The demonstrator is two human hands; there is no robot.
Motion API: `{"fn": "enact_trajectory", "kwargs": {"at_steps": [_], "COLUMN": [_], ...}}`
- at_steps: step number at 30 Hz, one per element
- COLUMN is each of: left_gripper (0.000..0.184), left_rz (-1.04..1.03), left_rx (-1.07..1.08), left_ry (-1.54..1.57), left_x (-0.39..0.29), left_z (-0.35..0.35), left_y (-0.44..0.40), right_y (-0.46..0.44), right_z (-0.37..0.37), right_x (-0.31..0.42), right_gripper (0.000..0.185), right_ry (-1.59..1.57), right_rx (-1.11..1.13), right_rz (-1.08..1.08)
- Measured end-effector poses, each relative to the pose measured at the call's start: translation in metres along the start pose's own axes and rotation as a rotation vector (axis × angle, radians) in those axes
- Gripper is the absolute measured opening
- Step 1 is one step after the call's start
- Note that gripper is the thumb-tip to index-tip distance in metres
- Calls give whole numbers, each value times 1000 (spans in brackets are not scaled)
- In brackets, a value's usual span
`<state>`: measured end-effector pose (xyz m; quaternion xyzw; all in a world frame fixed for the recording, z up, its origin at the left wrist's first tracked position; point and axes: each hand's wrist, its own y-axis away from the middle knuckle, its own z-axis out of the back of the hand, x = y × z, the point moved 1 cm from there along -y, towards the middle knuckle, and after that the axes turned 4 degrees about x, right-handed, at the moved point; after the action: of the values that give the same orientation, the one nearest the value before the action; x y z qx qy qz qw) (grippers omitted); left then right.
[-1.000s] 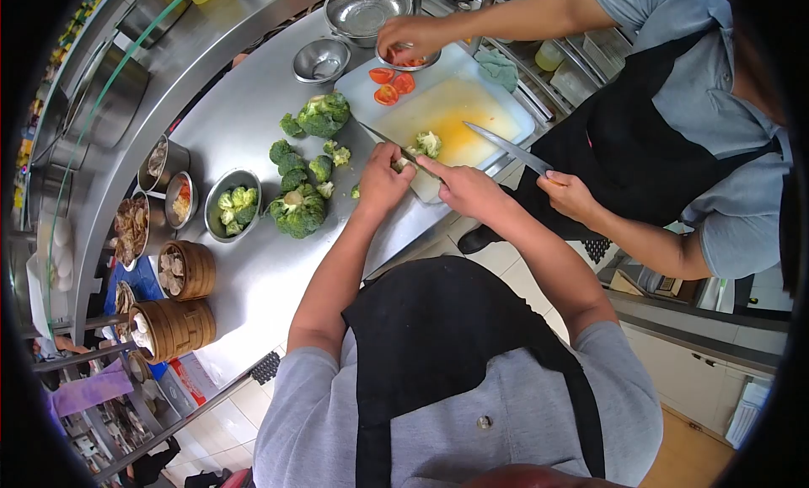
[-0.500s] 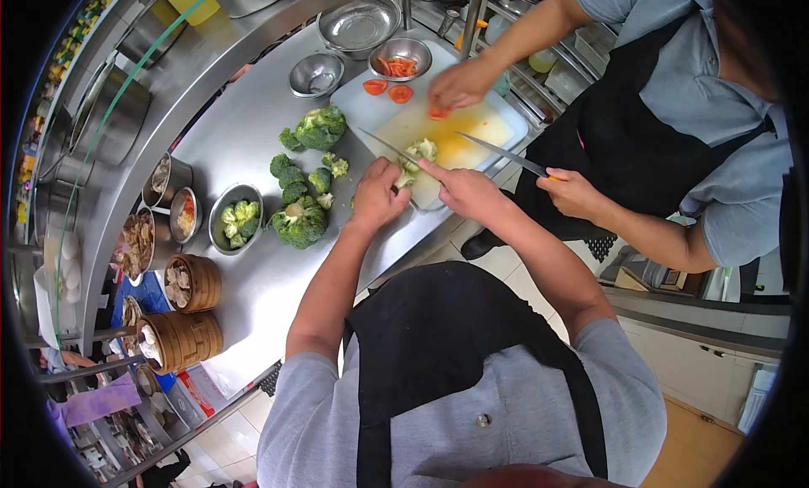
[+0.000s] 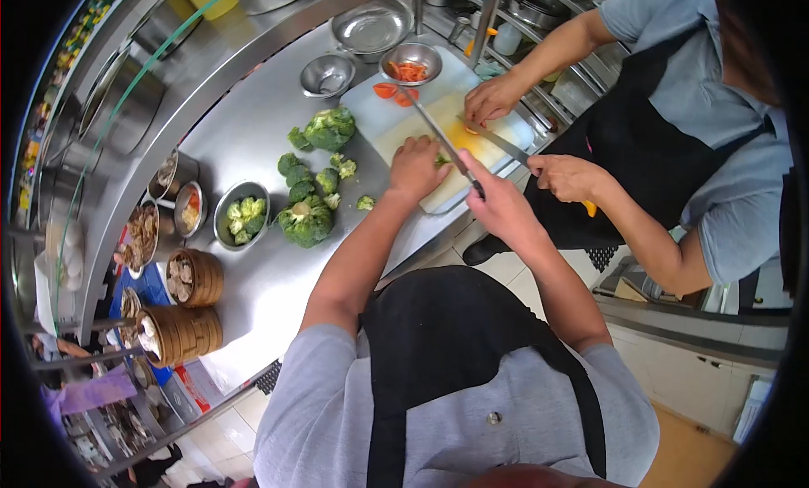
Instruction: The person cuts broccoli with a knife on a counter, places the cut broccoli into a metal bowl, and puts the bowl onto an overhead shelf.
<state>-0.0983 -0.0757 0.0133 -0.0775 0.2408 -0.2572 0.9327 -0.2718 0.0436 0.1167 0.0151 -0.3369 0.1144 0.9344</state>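
Observation:
My right hand (image 3: 503, 206) grips the handle of a kitchen knife (image 3: 436, 132), its blade slanting up and away over the cutting board (image 3: 459, 62). My left hand (image 3: 417, 169) is on the board left of the blade, fingers curled over a broccoli piece (image 3: 442, 159) that is mostly hidden. Beside the board, on the steel table, lie a large broccoli head (image 3: 329, 129), another broccoli head (image 3: 305, 222) and several cut florets (image 3: 327, 181). One small floret (image 3: 366, 203) sits near my left wrist. A steel bowl (image 3: 241, 216) farther left holds florets.
Across the board, a co-worker's hand (image 3: 495, 99) holds a tomato piece under a second knife (image 3: 501, 141). Tomato halves (image 3: 385, 90) lie near a bowl of orange-red strips (image 3: 410, 65). Steel bowls (image 3: 327, 75) stand behind; bamboo steamers (image 3: 194, 336) stand at left.
My knife has turned and now points more away from me. My left hand has shifted over the broccoli piece, covering most of it. The co-worker's knife has met the tomato piece.

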Motion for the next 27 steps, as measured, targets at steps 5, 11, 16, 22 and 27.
{"fn": "enact_trajectory", "kwargs": {"at_steps": [5, 11, 16, 22, 27], "left_gripper": [50, 62, 52, 35, 56], "left_rz": [13, 195, 357, 535, 456], "left_rx": [95, 45, -232, -11, 130], "left_ry": [-24, -137, -105, -53, -202], "left_x": [6, 58, 118, 137, 88], "left_z": [12, 75, 132, 194, 168], "left_y": [4, 62, 70, 114, 180], "right_y": [12, 25, 22, 21, 30], "right_z": [0, -2, -17, -17, -28], "right_x": [-4, -2, -3, 24, 4], "right_gripper": [73, 72, 75, 70, 70], "right_ry": [-45, -192, -227, -305, -265], "right_rx": [-30, 82, 167, 222, 284], "right_rz": [-69, -170, -188, -233, -139]}}
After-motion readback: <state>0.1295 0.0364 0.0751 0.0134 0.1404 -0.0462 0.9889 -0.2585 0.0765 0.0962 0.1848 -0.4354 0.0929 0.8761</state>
